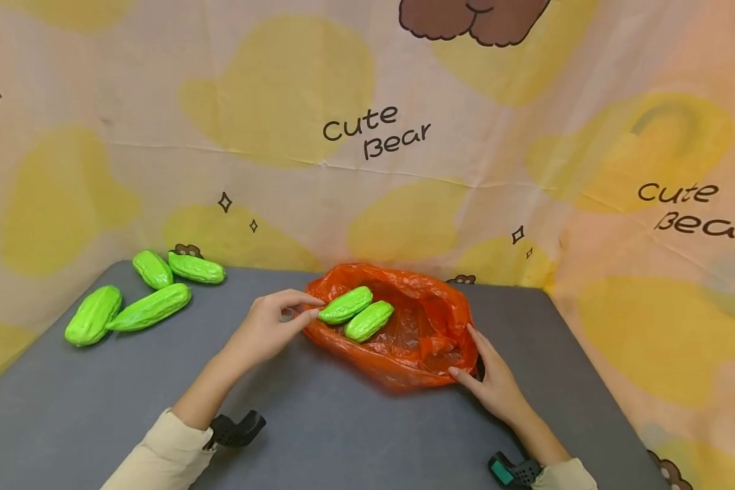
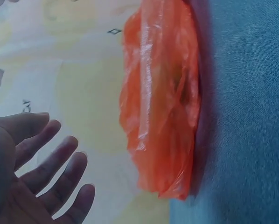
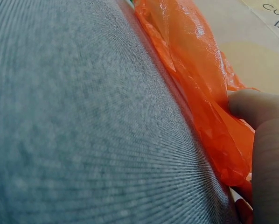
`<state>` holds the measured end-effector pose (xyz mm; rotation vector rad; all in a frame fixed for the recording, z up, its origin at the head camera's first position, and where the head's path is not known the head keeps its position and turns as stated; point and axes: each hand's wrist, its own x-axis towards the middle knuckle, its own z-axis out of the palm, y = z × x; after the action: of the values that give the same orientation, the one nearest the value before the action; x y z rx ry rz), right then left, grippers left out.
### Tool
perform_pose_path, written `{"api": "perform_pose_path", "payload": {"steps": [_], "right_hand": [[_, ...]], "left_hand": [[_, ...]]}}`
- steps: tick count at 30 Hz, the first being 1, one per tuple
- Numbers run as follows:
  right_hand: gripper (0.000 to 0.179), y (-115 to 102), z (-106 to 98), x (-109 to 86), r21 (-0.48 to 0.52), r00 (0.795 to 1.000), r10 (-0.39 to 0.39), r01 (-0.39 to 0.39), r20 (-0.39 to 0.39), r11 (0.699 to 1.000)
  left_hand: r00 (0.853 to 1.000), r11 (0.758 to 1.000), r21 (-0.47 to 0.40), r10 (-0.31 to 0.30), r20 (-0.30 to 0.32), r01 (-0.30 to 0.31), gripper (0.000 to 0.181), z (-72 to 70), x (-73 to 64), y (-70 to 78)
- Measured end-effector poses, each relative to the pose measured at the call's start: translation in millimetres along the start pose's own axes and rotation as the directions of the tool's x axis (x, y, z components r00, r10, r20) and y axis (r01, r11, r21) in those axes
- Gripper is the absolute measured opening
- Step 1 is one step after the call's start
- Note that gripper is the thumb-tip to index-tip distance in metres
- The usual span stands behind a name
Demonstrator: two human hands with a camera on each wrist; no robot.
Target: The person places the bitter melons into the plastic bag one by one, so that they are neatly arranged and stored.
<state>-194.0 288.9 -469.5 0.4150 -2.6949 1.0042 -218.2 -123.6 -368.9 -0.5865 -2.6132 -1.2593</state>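
An orange-red plastic bag (image 1: 398, 371) lies on the table with its mouth spread wide. Inside, toward its left side, two bright green bitter melons (image 1: 369, 321) rest side by side. My left hand (image 1: 275, 323) is at the bag's left rim, thumb and forefinger extended near the tip of one melon. The left wrist view has this hand (image 2: 46, 172) with fingers spread and nothing in them, apart from the bag (image 2: 163, 102). At the bag's right end, my right hand (image 1: 496, 381) holds the rim, its thumb (image 3: 251, 105) against the plastic in the right wrist view.
Several more bitter melons (image 1: 150, 307) lie in a group at the table's far left. The grey table (image 1: 343, 435) ends at the back against a patterned cloth (image 1: 269, 88), which also hangs along both sides.
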Motion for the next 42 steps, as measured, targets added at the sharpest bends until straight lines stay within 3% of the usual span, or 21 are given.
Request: {"api": "perform_pose_path", "payload": {"steps": [6, 13, 25, 35, 42], "right_hand": [[0.088, -2.0, -0.1, 1.9, -0.007, 1.0, -0.015, 0.015, 0.004, 1.0], [0.088, 1.5, -1.9, 1.8, 0.003, 1.0, -0.007, 0.007, 0.01, 1.0], [0.088, 2.7, -3.6, -1.1, -0.004, 0.999, 0.024, -0.024, 0.022, 1.0], [0.088, 2.3, -2.8, -1.5, -0.011, 0.999, 0.028, -0.028, 0.02, 1.0], [0.088, 0.9, -0.6, -0.4, -0.006, 0.999, 0.034, -0.034, 0.029, 0.999]], "left_hand": [[0.997, 0.999, 0.035, -0.018, -0.072, 0.02, 0.018, -19.7, -11.9, -5.2], [0.983, 0.994, 0.105, -0.022, -0.183, 0.042, 0.021, -46.5, -21.5, -15.1], [0.967, 0.986, 0.128, -0.074, -0.244, 0.108, 0.026, -84.0, -28.9, -29.6], [0.965, 0.97, 0.225, -0.035, -0.261, 0.096, 0.026, -88.9, -29.5, -44.5], [0.952, 0.972, 0.214, -0.031, -0.304, 0.099, 0.023, -95.8, -32.8, -57.4]]}}
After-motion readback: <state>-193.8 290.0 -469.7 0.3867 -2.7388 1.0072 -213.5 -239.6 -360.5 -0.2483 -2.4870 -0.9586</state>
